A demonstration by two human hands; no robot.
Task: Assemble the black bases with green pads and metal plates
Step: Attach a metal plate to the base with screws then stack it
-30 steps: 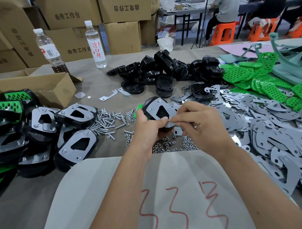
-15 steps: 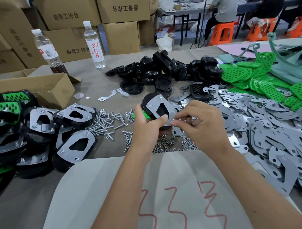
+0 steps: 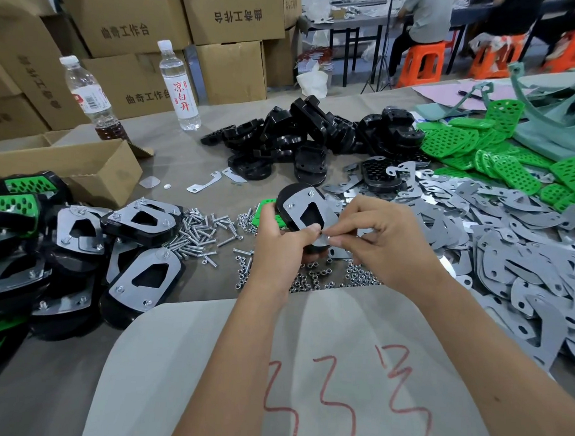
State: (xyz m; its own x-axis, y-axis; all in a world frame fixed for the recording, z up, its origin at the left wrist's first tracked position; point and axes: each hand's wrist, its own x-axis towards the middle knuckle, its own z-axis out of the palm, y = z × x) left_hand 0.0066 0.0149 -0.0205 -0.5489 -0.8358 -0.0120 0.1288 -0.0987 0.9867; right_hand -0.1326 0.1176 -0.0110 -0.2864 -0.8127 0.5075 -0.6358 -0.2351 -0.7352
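Note:
My left hand (image 3: 280, 242) grips a black base (image 3: 288, 201) with a metal plate (image 3: 304, 207) on top and a green pad (image 3: 265, 210) showing underneath, held tilted above the table. My right hand (image 3: 381, 240) pinches at the plate's near corner with thumb and fingers; what it pinches is too small to tell. Loose black bases (image 3: 312, 134) are heaped at the back centre. Green pads (image 3: 497, 153) lie at the back right. Grey metal plates (image 3: 494, 238) cover the right side. Screws (image 3: 199, 234) and nuts (image 3: 326, 278) lie just in front of my hands.
Finished assemblies (image 3: 83, 243) are stacked at the left beside an open cardboard box (image 3: 69, 164). Two water bottles (image 3: 180, 87) stand at the back left before stacked cartons. A grey paper sheet (image 3: 274, 364) with red marks lies under my forearms. People sit on orange stools (image 3: 422, 64) behind.
Both hands and the held assembly have shifted slightly away and up in view; the right fingers keep working at the plate's near corner.

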